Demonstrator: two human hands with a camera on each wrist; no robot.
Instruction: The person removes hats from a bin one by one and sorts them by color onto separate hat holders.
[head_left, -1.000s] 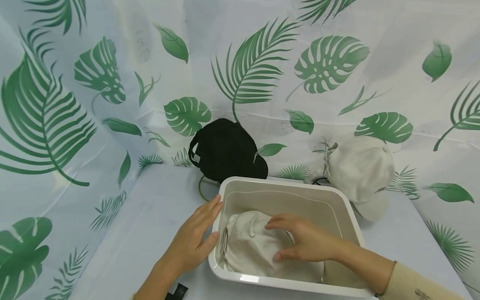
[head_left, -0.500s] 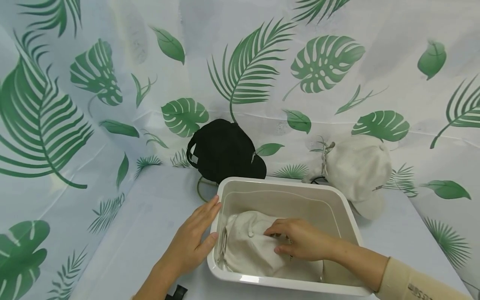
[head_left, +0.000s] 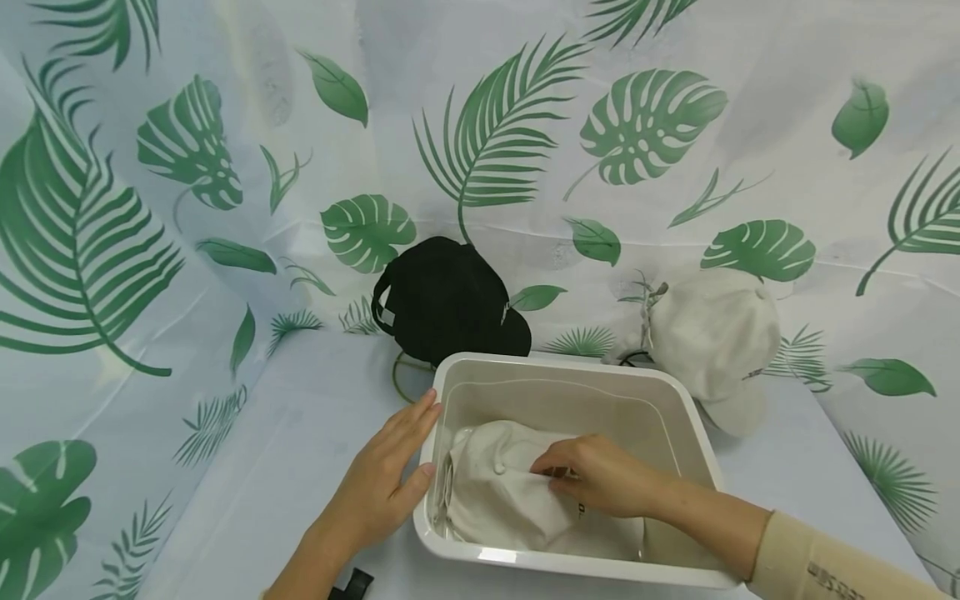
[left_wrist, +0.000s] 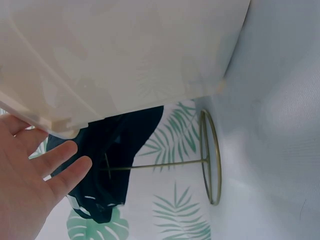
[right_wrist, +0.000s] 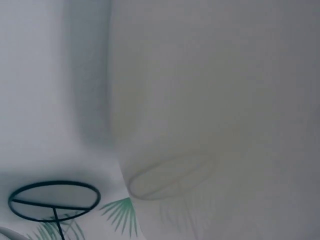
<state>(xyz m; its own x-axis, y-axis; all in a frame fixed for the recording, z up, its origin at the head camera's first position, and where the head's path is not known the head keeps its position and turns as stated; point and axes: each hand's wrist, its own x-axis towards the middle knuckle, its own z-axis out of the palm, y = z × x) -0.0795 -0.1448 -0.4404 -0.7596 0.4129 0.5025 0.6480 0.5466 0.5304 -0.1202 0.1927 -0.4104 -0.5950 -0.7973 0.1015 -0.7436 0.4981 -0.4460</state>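
Observation:
A cream baseball cap (head_left: 498, 500) lies in the left part of a white plastic bin (head_left: 577, 565). Reaching over the bin's right side, my right hand (head_left: 611, 479) pinches the cap's fabric between thumb and fingers. Part of the crown and its small dark lettering are covered by that hand. My left hand (head_left: 386, 475) rests with straight fingers against the bin's left rim; the left wrist view shows its spread fingers (left_wrist: 70, 175) at the rim's edge. The right wrist view shows no hand, only the bin wall (right_wrist: 215, 100) close up.
Behind the bin a black cap (head_left: 450, 300) hangs on a brass-coloured stand (left_wrist: 212, 160). Another cream cap (head_left: 716, 333) is at the back right, near a dark wire stand base (right_wrist: 55, 201). A black object (head_left: 352, 583) lies at the front edge. Leaf-print cloth backs the white table (head_left: 315, 400).
My right hand has lowered onto the cream cap and its spread fingers and thumb have closed together on the fabric. The left hand stays at the bin rim. The head view shifts slightly.

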